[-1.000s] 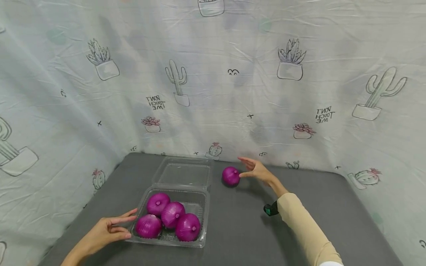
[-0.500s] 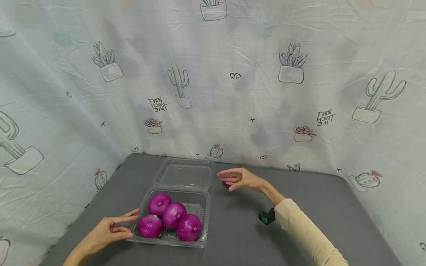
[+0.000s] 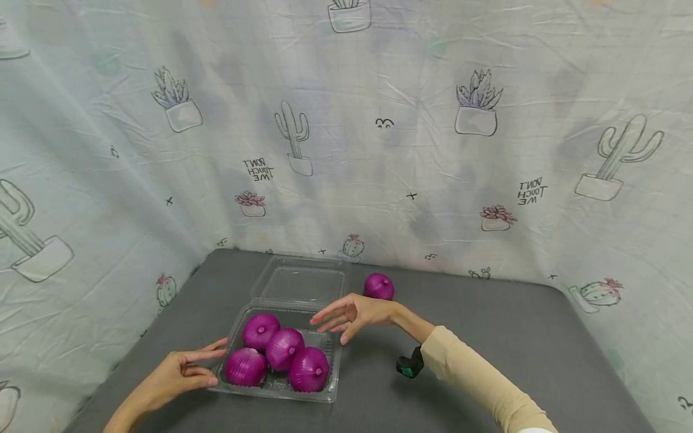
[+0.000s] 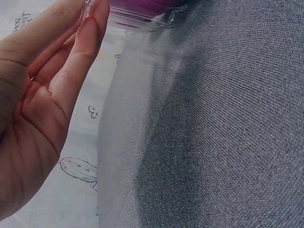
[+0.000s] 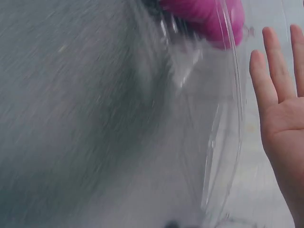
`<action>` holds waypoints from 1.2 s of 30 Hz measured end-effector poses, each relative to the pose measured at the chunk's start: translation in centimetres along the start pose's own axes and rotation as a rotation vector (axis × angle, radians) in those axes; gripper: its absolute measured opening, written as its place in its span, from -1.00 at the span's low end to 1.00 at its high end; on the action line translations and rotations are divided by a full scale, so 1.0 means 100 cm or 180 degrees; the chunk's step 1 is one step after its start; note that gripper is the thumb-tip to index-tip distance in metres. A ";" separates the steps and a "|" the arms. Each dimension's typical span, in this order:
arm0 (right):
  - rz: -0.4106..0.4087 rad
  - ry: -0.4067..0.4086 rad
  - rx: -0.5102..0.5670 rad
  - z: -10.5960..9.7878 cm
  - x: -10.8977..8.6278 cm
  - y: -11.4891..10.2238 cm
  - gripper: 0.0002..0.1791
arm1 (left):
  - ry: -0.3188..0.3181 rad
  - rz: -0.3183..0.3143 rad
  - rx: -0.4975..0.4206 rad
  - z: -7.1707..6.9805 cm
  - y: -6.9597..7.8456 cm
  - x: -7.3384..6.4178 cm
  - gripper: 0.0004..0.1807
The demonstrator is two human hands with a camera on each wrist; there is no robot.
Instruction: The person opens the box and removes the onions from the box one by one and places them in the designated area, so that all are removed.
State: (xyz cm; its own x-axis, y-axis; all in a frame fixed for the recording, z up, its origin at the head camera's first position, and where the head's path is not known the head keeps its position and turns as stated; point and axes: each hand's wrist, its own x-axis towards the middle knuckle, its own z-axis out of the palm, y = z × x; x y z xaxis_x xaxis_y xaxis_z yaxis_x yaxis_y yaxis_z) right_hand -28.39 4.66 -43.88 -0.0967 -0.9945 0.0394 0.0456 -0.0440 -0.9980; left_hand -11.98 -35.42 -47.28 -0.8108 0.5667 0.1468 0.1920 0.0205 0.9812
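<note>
A clear plastic clamshell container (image 3: 334,385) stands on the grey table with its lid (image 3: 300,282) folded open toward the back. Several red onions (image 3: 308,370) sit inside it, mostly to the left and front. My left hand (image 3: 175,379) pinches the container's left rim between thumb and fingers; the left wrist view shows the fingertips (image 4: 88,31) on the thin plastic edge. Over the container's right side hovers my right hand (image 3: 357,316), fingers extended and holding nothing. Another red onion (image 3: 379,286) lies on the table behind that hand, its lower part partly covered by it.
The grey cloth-covered table (image 3: 487,343) reaches back to a white curtain (image 3: 346,150) printed with cacti and potted plants. A black device (image 3: 410,364) hangs at the right wrist below the beige sleeve (image 3: 476,379).
My right hand has come from beside the lone onion, passed in front of it, and moved left and nearer, over the container. That onion stays in place. My left hand keeps its hold.
</note>
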 end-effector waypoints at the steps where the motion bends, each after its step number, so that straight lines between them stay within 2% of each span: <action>1: 0.0043 -0.0066 -0.0002 0.001 0.006 0.001 -0.29 | 0.0016 -0.0010 0.0028 0.000 0.000 0.000 -0.52; 6: 0.0268 -0.0341 -0.0114 0.006 0.031 0.003 -0.32 | 0.0077 -0.0024 0.0164 0.000 0.000 -0.001 -0.53; 9: 0.0346 -0.0443 -0.0177 0.009 0.042 0.005 -0.33 | 0.0095 -0.0079 0.0136 0.000 -0.001 -0.001 -0.52; 13: 0.0450 -0.0486 -0.0234 0.012 0.054 0.008 -0.33 | 0.0083 -0.0085 0.0098 0.000 -0.002 -0.002 -0.51; 17: 0.0535 -0.0440 -0.0317 0.014 0.061 0.008 -0.33 | 0.0045 -0.0010 0.0071 0.000 -0.003 -0.003 -0.51; 22: 0.0605 -0.0544 -0.0295 0.016 0.064 0.007 -0.33 | 0.0016 0.0049 0.0000 -0.001 -0.002 -0.003 -0.51; 24: 0.0576 -0.0565 -0.0274 0.014 0.061 0.006 -0.35 | 0.0029 -0.0001 0.0006 0.000 -0.003 -0.002 -0.51; 29: 0.0444 -0.0292 -0.0398 0.000 0.046 0.004 -0.40 | 0.0022 -0.0049 0.0025 0.000 -0.001 0.001 -0.51; 31: 0.0464 -0.0242 -0.0496 -0.005 0.042 0.003 -0.39 | -0.0003 -0.0001 0.0011 0.000 -0.001 0.001 -0.52; 36: 0.0646 -0.0513 -0.0732 -0.004 0.046 0.000 -0.38 | 0.0002 0.0018 0.0008 0.001 -0.001 -0.002 -0.52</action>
State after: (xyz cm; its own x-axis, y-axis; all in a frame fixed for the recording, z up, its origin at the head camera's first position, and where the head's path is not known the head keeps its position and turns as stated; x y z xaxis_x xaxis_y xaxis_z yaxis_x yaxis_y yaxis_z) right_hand -29.23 0.13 -43.71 0.0505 -0.9838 -0.1722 -0.1794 0.1606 -0.9706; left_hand -11.82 -35.44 -47.37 -0.8100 0.5663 0.1523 0.1979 0.0195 0.9800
